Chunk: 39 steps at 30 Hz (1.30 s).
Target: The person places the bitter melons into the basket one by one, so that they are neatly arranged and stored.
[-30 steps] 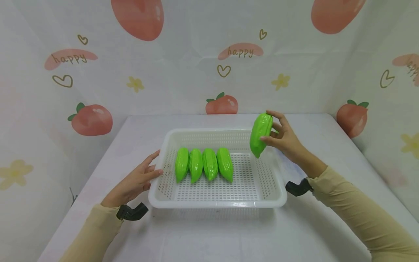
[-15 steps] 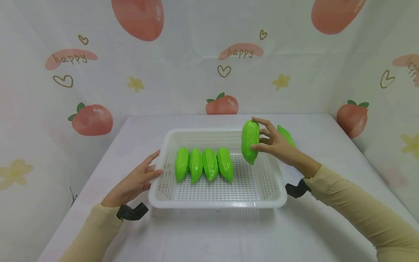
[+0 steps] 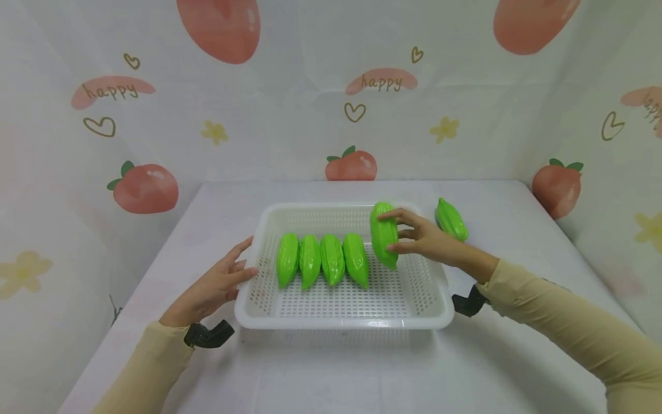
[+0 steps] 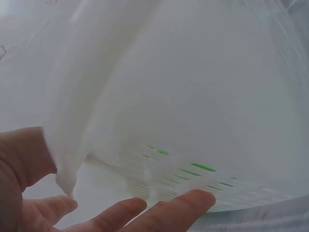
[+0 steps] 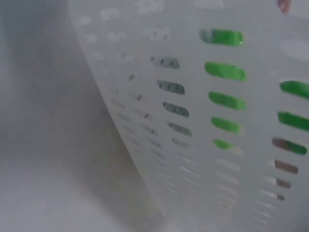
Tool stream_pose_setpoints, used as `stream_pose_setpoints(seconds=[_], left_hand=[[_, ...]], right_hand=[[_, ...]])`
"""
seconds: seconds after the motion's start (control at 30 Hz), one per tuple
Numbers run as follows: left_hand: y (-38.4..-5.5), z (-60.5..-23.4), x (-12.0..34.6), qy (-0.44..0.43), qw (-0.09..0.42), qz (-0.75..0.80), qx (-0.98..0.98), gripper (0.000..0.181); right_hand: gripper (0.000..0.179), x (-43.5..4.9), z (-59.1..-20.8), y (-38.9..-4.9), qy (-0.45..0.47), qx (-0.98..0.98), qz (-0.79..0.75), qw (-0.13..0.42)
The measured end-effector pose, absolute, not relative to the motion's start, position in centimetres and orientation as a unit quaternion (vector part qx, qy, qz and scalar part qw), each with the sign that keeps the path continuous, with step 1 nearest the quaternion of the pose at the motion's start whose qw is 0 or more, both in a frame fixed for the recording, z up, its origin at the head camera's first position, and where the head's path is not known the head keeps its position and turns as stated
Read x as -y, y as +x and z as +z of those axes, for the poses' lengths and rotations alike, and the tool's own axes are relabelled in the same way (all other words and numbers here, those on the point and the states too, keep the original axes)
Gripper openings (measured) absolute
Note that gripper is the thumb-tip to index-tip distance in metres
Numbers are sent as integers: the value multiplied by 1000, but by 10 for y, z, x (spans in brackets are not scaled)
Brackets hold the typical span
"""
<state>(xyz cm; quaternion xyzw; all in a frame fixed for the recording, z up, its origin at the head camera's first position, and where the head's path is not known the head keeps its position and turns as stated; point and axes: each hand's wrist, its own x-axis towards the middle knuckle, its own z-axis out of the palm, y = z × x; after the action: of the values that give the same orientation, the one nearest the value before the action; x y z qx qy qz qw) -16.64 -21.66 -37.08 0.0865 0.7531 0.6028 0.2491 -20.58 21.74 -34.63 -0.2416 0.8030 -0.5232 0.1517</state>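
Note:
My right hand [image 3: 425, 237] pinches a glossy green star fruit [image 3: 381, 233] between thumb and fingertips, holding it nearly upright in the right part of a white plastic basket [image 3: 341, 323]. To its left, several matching star fruits [image 3: 332, 260] lie side by side in a row on the basket floor. My left hand [image 3: 214, 284] holds the basket's left rim, thumb at the edge. In the left wrist view its fingers [image 4: 178, 210] extend along the outside of the wall. Through the slots in the right wrist view, green fruit [image 5: 224, 71] shows; the right hand itself is mostly hidden there.
Another green star fruit [image 3: 451, 219] lies on the white-covered table [image 3: 331, 374], right of the basket near its back corner. A patterned cloth [image 3: 289, 103] hangs behind and along both sides.
My right hand has moved left and down with its star fruit, from over the basket's right rim to inside it, uncovering the fruit on the table. The left hand has stayed put.

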Motion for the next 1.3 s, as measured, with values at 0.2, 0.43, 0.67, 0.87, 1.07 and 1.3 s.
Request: stream_pose_setpoints(seconds=[0.2, 0.43, 0.67, 0.87, 1.07, 1.3], left_hand=[[-166, -371, 216, 84, 247, 606, -752, 79], [-166, -370, 215, 75, 245, 606, -753, 80], [-165, -369, 215, 79, 247, 604, -753, 79], [-165, -368, 215, 81, 245, 606, -752, 79], [-165, -367, 215, 84, 246, 607, -750, 78], [-165, -367, 215, 84, 247, 607, -750, 79]], right_hand=[[59, -210, -349, -205, -250, -819, -491, 157], [59, -201, -350, -203, -227, -839, -466, 163], [59, -194, -351, -203, -191, -857, -443, 178], [58, -187, -355, -204, -179, -857, -449, 177], [58, -182, -358, -203, -157, -881, -405, 187], [57, -179, -360, -206, -138, -900, -364, 194]])
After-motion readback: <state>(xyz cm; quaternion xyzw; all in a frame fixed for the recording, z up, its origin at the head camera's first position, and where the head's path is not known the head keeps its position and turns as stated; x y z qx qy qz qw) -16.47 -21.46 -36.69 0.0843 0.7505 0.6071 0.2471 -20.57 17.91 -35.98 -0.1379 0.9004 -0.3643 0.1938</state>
